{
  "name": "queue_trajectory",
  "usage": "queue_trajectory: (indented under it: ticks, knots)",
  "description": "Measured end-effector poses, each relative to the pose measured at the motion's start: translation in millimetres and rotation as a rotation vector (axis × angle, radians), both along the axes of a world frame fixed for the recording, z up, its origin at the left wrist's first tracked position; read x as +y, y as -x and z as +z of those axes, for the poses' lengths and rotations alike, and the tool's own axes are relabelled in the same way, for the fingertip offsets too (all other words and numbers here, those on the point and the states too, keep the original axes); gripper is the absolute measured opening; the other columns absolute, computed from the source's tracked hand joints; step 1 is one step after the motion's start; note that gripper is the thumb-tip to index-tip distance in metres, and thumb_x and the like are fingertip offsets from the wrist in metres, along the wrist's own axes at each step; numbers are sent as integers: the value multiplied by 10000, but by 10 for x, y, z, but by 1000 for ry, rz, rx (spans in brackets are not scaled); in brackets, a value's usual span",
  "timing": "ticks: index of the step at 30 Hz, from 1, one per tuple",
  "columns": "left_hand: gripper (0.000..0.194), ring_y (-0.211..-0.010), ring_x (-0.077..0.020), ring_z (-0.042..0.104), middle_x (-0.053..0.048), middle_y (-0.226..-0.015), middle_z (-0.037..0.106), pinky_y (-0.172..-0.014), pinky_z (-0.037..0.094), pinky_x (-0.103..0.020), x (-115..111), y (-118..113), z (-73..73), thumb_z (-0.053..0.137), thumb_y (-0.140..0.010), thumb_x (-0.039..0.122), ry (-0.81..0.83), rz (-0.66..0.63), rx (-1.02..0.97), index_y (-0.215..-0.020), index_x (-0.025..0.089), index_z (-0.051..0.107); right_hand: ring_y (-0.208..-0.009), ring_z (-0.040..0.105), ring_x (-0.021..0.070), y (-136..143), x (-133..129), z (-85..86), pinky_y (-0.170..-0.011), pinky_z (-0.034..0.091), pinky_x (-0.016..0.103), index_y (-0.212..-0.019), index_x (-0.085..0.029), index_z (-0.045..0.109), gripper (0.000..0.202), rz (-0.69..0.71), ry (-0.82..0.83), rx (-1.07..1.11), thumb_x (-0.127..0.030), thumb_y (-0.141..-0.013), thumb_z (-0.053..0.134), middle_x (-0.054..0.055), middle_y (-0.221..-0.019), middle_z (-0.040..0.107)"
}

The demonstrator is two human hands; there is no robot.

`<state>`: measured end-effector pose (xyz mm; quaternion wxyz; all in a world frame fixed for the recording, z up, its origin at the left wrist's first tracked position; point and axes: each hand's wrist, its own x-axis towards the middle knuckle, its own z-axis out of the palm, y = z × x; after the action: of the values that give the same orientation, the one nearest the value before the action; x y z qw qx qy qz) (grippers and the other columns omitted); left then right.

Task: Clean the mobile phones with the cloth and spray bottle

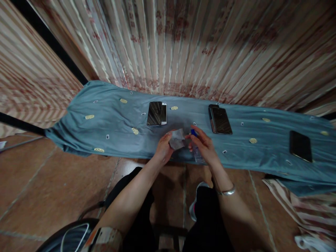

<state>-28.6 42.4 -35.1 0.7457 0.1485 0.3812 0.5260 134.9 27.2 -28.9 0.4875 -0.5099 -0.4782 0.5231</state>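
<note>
My left hand (165, 146) is closed on a small grey cloth (177, 139), which spreads out past the fingertips. Close by on the right, my right hand (206, 142) wraps round a small clear bottle (198, 154) with a blue top (193, 132). Its lower end sticks out below the fingers, and the rest is partly hidden by the hand. Both hands are over the front part of a bench covered with blue cloth (118, 119). Beyond my left hand lie a dark phone (154, 113) and a white-edged phone (164, 114), overlapping.
To the right, a dark phone (222, 120) overlaps another dark device (211, 122). Farther right lies a black phone (300, 146). Pleated curtains (168, 45) hang behind the bench. Dark metal bars (23, 124) stand at the left. Striped fabric (296, 206) hangs at the lower right.
</note>
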Motion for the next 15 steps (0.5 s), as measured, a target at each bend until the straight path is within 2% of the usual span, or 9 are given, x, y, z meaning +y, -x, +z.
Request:
queue_trajectory:
  ticks: [2,4,6,8,10,12,13,15]
  knots:
    - [190,-763,-169,663,-61,-882,703,-721,553,-339,13,7,13,500,-931,234,28,13,-3,-976,145,662,-677,644,198,-122,41,-82,-607,558,342,-1446,-299,487,643,-76,-24,-244,-396,-835,663,50,-1023,734]
    - [198,-784,-183,673,-72,-910,703,-731,564,-367,18,14,16,482,-941,236,36,8,2,-987,147,652,-876,683,303,-200,80,-172,-809,563,455,-1499,-224,435,710,-148,-70,-534,-362,-835,644,118,-1074,729]
    - [199,-804,-191,679,-77,-935,704,-755,573,-390,16,20,7,478,-944,237,38,-5,4,-1005,147,644,-1021,661,384,-226,116,-238,-942,499,563,-1502,-124,427,702,-167,-107,-746,-325,-848,589,196,-1121,714]
    - [196,-813,-187,678,-76,-937,702,-784,575,-400,10,27,-9,487,-940,235,32,-11,4,-1020,141,639,-1158,608,418,-210,144,-258,-1030,425,617,-1469,-67,458,661,-175,-166,-849,-301,-857,545,245,-1222,675]
    - [205,-818,-185,676,-81,-940,700,-799,575,-404,6,33,-21,506,-934,254,12,-24,5,-1036,133,637,-1290,531,399,-167,147,-229,-1108,361,607,-1417,-79,518,595,-201,-254,-829,-316,-872,528,237,-1352,613]
    - [220,-818,-187,673,-84,-956,700,-781,576,-393,5,35,-19,533,-923,282,-7,-42,17,-1047,136,643,-1346,492,352,-100,117,-170,-1155,330,565,-1351,-142,587,516,-230,-314,-694,-375,-893,538,185,-1411,587]
    - [220,-812,-187,671,-81,-958,701,-758,578,-378,4,33,-9,545,-917,290,-10,-50,26,-1042,142,649,-1333,510,331,-57,92,-139,-1156,340,545,-1311,-180,621,481,-233,-312,-589,-415,-896,557,156,-1390,611]
    - [208,-779,-182,665,-69,-930,706,-701,575,-344,2,18,23,542,-920,299,-9,-81,34,-1007,155,665,-1224,601,306,45,36,-95,-1101,417,509,-1200,-247,690,417,-211,-202,-321,-485,-861,638,103,-1259,697]
